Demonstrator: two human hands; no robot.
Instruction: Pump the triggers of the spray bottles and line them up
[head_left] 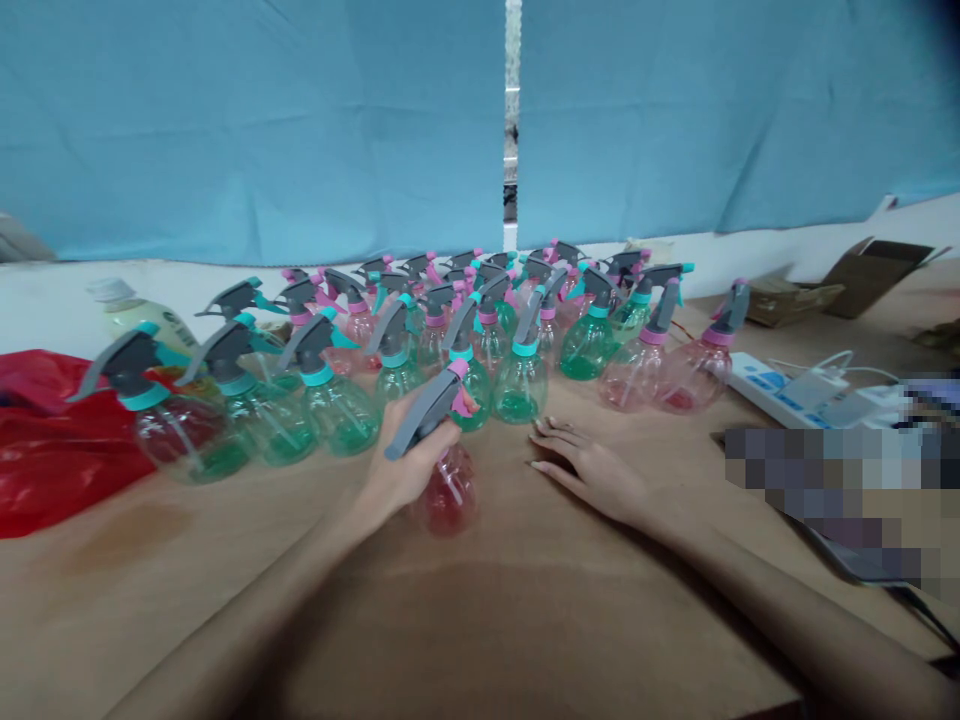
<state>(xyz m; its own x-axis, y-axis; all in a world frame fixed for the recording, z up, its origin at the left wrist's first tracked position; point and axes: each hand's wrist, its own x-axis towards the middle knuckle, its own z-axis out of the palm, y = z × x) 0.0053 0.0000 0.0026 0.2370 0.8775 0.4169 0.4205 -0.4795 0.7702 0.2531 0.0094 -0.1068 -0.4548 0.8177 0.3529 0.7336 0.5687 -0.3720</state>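
My left hand (411,455) is wrapped round the neck of a pink spray bottle (448,495) with a grey and pink trigger head. The bottle stands at the front of the group, and its neck is partly hidden by my fingers. Flat on the table, my right hand (589,470) rests with fingers stretched out and nothing in them. Just beyond its fingertips is a green spray bottle (519,390) with a turquoise collar. Several more green and pink spray bottles crowd behind, among them a pink one (634,378) to the right and a green one (341,412) to the left.
A red plastic bag (67,450) lies at the left, near a pale bottle with a white cap (139,315). On the right are a white power strip (780,385), a pixelated flat device (840,500) and an open cardboard box (874,275). A blue curtain (300,130) hangs behind the wooden table (480,630).
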